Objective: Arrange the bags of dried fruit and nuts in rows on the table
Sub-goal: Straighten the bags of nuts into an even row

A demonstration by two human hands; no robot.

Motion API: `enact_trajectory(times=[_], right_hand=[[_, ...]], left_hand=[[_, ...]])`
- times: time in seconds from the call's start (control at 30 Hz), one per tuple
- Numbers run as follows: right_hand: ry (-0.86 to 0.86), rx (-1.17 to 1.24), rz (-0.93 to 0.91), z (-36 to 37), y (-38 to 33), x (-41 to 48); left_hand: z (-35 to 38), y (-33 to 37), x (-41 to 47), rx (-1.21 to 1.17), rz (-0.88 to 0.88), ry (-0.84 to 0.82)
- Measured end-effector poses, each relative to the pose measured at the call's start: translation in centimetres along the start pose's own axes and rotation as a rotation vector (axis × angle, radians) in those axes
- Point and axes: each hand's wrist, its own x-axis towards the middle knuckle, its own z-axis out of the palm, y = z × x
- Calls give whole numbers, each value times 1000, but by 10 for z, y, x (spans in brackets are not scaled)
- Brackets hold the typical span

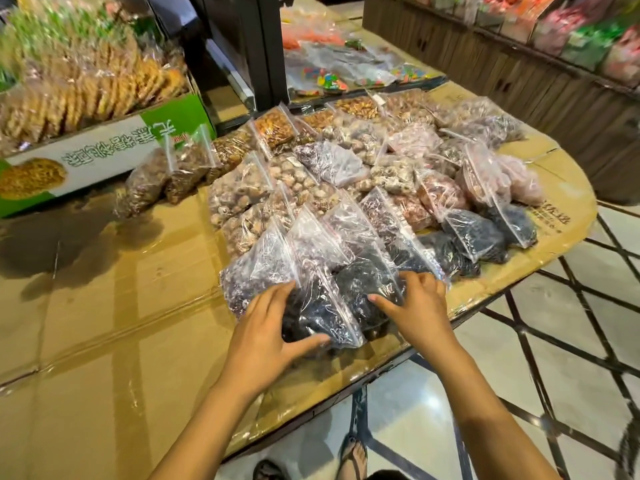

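Observation:
Several clear zip bags of dried fruit and nuts lie in overlapping rows on the cardboard-covered table. Brown nut bags fill the far and left rows, pinkish bags sit at the right, and dark fruit bags line the near right. My left hand grips the nearest bag of dark dried fruit, thumb under its near edge and fingers over its left side. My right hand presses on the neighbouring dark bag with its fingers spread.
A green-and-white carton full of packed crisp snacks stands at the far left. Bags of coloured sweets lie on a second surface behind. A wooden display counter runs along the right. Tiled floor and the table's metal legs show below.

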Motion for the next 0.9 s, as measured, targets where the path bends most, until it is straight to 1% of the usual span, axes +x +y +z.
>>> enact_trajectory(times=[0.1, 0.2, 0.37, 0.6, 0.7, 0.8, 0.9], right_hand=[[-21, 12, -5, -5, 3, 11], [-49, 42, 18, -8, 3, 15], [-28, 103, 68, -16, 4, 14], [70, 57, 79, -42, 17, 44], [95, 97, 23, -60, 25, 68], [105, 96, -69, -80, 40, 102], [84, 118, -152, -100, 63, 142]], left_hand=[[-9, 12, 15, -117, -22, 158], [-14, 16, 32, -205, -43, 224], [-25, 17, 64, -260, -4, 220], [-30, 42, 118, -240, -10, 240], [-28, 60, 140, -215, -19, 218], [-23, 79, 166, -111, -18, 212], [-7, 95, 192, -70, -101, 202]])
